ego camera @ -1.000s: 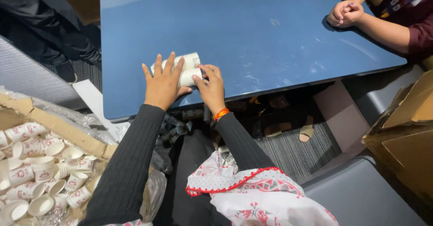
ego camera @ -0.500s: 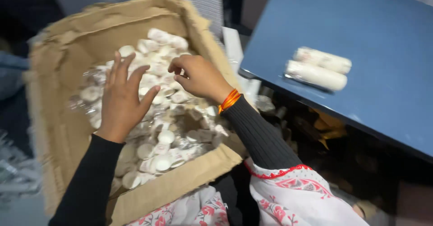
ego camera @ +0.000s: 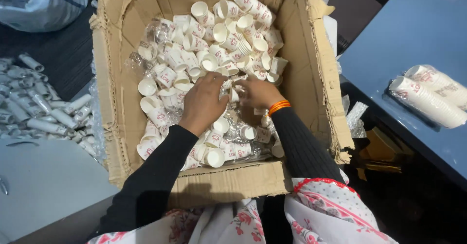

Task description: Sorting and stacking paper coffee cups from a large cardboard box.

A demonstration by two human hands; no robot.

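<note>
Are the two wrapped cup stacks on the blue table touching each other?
Touching. The head view shows the two wrapped cup stacks lying side by side on the blue table, their wrappers pressed together with no gap between them.

Centre of frame: an open cardboard box [ego camera: 311,83] filled with loose small white paper cups [ego camera: 228,35], into which the left hand [ego camera: 204,103] and right hand [ego camera: 260,93] reach, meeting over a few cups at mid-box; the right wrist bears an orange band [ego camera: 278,107]. Right of frame: two wrapped sleeves of stacked cups [ego camera: 428,95] lie on a blue table [ego camera: 413,25]. Left edge: a heap of wrapped cup rolls [ego camera: 39,112]; upper left corner: a grey bag [ego camera: 39,3].
</note>
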